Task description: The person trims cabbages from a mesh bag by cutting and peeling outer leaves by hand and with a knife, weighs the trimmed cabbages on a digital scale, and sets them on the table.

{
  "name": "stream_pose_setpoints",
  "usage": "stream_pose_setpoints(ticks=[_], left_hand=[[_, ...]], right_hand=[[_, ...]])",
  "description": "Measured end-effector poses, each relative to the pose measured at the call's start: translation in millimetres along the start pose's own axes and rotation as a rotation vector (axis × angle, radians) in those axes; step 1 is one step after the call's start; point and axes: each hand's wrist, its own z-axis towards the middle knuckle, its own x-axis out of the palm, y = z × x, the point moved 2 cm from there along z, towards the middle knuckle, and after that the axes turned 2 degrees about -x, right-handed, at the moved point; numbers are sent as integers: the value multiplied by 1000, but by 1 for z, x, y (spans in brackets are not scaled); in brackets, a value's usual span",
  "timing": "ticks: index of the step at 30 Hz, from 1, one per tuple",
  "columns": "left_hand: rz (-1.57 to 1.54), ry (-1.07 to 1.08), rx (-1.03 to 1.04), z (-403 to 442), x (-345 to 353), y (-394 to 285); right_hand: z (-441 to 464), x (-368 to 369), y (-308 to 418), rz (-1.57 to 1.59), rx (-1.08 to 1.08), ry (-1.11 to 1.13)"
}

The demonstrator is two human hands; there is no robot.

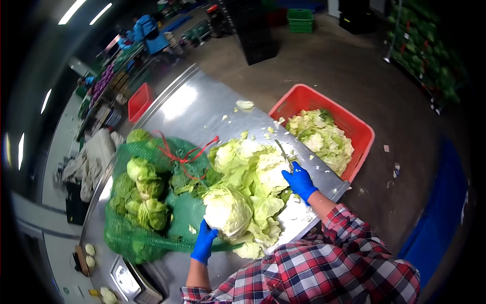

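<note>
The work looks partway through: one pale, smooth cabbage head (228, 213) sits on the bench (223, 96) at the front edge of a heap of loose outer leaves (248, 162), and seems largely stripped. More trimmings (324, 147) lie in the red crate (365, 133) beyond the bench's right edge. Still to be handled, as far as can be judged, are the greener cabbages (152, 213) under the green mesh sack (187, 218), which lies left of the head with its red tie (182, 159) loose on top. The gloved left hand (204, 243) comes up from below and cups the head's lower left side, thumb against it, the other fingers largely hidden. The gloved right hand (299, 183) reaches in from the right, forearm slanting up and inward, fingers partly bent at the leaves' right edge; whether they pinch a leaf or the thin dark strip (281, 148) beside them cannot be told.
</note>
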Motion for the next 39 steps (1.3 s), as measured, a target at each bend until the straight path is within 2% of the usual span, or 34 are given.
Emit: stream_pose_setpoints(ticks=[1, 2, 3, 5, 8, 9, 11, 13, 15, 17, 18, 21, 22, 23, 25, 26, 27, 28, 29, 30, 31, 32, 33, 34, 35, 36, 37, 39], left_hand=[[-137, -108, -123, 4, 0, 2], [-194, -150, 18, 14, 8, 10], [-106, -171, 169, 13, 29, -3], [16, -210, 228, 17, 56, -20], [693, -395, 611, 15, 92, -29], [833, -408, 671, 8, 105, -37], [839, -379, 686, -1, 119, -38], [833, -405, 733, -5, 120, -29], [786, -438, 740, -4, 116, -19], [736, -445, 687, -1, 111, -15], [704, -449, 680, 2, 110, -13], [593, -412, 669, 3, 105, -7], [582, -392, 695, -5, 108, -2], [573, -375, 732, -11, 109, 2], [629, -358, 928, -31, 113, 20], [534, -392, 907, -37, 110, 30], [438, -433, 896, -38, 104, 32], [395, -386, 747, -46, 98, 16], [344, -356, 611, -54, 89, -3], [535, -340, 553, -46, 72, -7], [703, -238, 503, -45, 71, -38], [843, -288, 660, -38, 72, -42], [956, -228, 791, -21, 74, -41], [1029, -118, 745, -21, 89, -64], [1189, -53, 670, -21, 100, -71], [1287, -5, 583, -23, 107, -76], [1393, 41, 495, -27, 112, -86], [1371, 62, 673, -32, 118, -83]], right_hand=[[3, 0, -1, -48, -8, 47], [3, -12, 9, -174, -81, 90], [3, -24, 21, -230, -169, -4], [-16, -57, 91, -262, -377, -269], [-35, -26, 131, 97, -598, 98], [-40, -18, 137, 76, -452, 352], [-33, 6, 128, -203, -490, 471], [-28, 5, 140, -31, -100, 800], [-21, 13, 146, -51, -100, 833], [-12, 24, 143, -69, -13, 821], [-5, 32, 139, -44, -124, 793], [6, 45, 134, -142, -251, 675], [43, 82, 81, -28, -430, 410], [36, 55, 99, -128, -123, 567], [22, 42, 113, -149, 57, 672], [29, 55, 97, -248, -154, 571], [37, 67, 82, -329, -236, 556], [32, 73, 72, -295, -284, 450], [29, 77, 64, -263, -388, 444], [25, 80, 58, -288, -317, 454], [25, 84, 55, -286, -359, 438], [29, 90, 54, -283, -409, 417], [39, 95, 47, -286, -449, 395], [55, 106, 32, -314, -510, 368], [23, 71, 80, -312, -312, 407], [39, 90, 52, -227, -425, 392], [42, 89, 50, -318, -420, 340], [45, 90, 48, -346, -443, 342]])
